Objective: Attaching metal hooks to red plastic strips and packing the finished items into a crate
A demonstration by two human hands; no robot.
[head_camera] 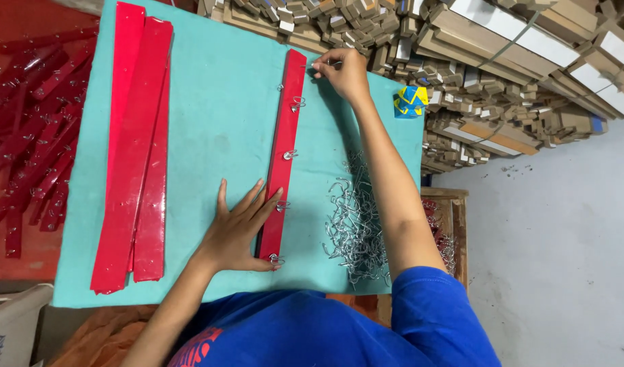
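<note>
Red glossy plastic strip [282, 153] lies on the teal cloth worktop [217, 115], pinned flat by the open left hand [236, 228] while the right hand [342, 71] pinches a wire hook [320, 65] at its far end, apparently fitting hooks.

Grey concrete floor [563, 224], stacked cardboard pieces [502, 61], wooden crate [454, 211], teal-covered table [217, 136]

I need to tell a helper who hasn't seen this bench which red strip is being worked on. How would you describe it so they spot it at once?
Find the teal cloth covering the bench. Right of its middle lies one red strip, with the left hand pressing its near end and the right hand at its far end. Unlike the bare stacked strips at the left, it lies alone and carries metal hooks along its length.
</note>
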